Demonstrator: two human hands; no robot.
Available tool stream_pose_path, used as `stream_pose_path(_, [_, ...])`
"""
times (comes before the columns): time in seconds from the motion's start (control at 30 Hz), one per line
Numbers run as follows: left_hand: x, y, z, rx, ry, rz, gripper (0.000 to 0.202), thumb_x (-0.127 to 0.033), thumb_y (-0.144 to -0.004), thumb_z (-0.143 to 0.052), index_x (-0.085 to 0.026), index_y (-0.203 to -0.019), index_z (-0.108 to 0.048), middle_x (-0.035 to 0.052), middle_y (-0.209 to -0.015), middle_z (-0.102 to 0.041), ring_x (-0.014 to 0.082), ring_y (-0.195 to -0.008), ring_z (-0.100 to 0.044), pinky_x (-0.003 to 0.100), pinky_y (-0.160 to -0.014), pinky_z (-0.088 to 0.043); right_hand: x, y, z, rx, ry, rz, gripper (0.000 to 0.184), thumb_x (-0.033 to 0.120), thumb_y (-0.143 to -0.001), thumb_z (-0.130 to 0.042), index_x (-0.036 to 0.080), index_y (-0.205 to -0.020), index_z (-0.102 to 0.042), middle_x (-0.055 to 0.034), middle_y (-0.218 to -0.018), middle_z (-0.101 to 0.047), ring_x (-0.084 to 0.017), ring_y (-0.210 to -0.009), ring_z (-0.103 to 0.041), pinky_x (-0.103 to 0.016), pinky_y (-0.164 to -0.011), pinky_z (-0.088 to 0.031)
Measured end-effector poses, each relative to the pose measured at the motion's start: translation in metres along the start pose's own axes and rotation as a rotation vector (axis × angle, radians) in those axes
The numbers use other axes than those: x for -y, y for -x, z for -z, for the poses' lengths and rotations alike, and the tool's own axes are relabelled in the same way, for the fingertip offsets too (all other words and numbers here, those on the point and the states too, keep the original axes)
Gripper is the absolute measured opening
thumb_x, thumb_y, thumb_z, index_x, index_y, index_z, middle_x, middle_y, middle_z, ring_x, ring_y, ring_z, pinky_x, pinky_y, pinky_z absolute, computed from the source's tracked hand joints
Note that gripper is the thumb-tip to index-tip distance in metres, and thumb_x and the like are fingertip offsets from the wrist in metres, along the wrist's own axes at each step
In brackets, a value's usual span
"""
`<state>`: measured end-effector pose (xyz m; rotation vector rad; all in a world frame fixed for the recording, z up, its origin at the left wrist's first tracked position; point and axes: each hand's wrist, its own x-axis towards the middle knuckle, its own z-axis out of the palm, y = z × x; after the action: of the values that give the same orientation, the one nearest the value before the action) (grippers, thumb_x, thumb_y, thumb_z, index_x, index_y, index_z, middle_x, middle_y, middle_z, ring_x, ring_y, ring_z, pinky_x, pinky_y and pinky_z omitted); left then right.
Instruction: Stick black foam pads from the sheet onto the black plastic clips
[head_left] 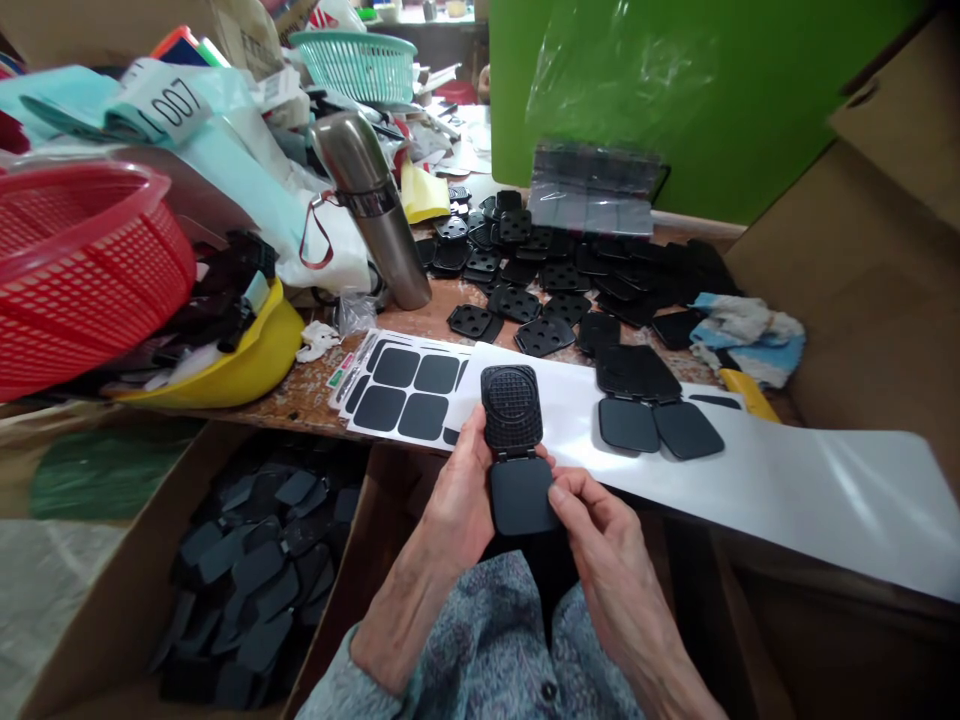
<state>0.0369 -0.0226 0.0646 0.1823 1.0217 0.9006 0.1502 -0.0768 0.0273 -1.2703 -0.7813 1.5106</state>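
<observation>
A black hinged plastic case (pixel 523 497) lies unfolded between my hands, its ribbed inner half up and its smooth half down. My left hand (pixel 459 490) is closed around its left side near the hinge. With thumb and fingers, my right hand (pixel 600 515) grips the right edge of the smooth half. Just beyond, sheets of dark rounded-square stickers (pixel 397 369) lie on the bench, partly under a glossy white sheet (pixel 810 490). More black pieces (pixel 628 425) rest on that white sheet, to the right of my hands.
Many black plastic plates (pixel 544 335) are heaped at the back. A steel thermos (pixel 375 215) leans left of them. Red basket (pixel 90 270) and yellow bowl (pixel 247 365) stand at the left. Below, a cardboard box (pixel 97 620) holds dark pieces. A rag (pixel 750 335) lies right.
</observation>
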Motion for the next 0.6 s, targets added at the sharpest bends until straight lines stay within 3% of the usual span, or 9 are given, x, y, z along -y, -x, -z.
stream_pose_path(0.47, [0.0036, -0.0028, 0.0032, 0.004, 0.049, -0.033, 0.042, -0.045, -0.086, -0.036, -0.014, -0.098, -0.062, 0.0069, -0.071, -0.066, 0.018, -0.068, -0.064, 0.028, -0.064, -0.051, -0.0006, 0.0008, -0.0011, -0.037, 0.12, 0.069, 0.017, 0.031, -0.082, -0.053, 0.02, -0.07, -0.049, -0.0017, -0.085, -0.059, -0.019, -0.109, -0.048, -0.03, -0.093, -0.034])
stream_pose_path(0.6, [0.0021, -0.0008, 0.0014, 0.009, 0.042, -0.028, 0.043, -0.045, -0.087, -0.034, -0.014, -0.094, -0.062, 0.0071, -0.071, -0.066, 0.0177, -0.068, -0.064, 0.028, -0.063, -0.051, -0.0006, 0.0007, -0.0013, -0.073, 0.172, 0.07, 0.017, 0.033, -0.08, -0.054, 0.019, -0.07, -0.052, -0.0024, -0.082, -0.059, -0.02, -0.098, -0.053, -0.028, -0.082, -0.04])
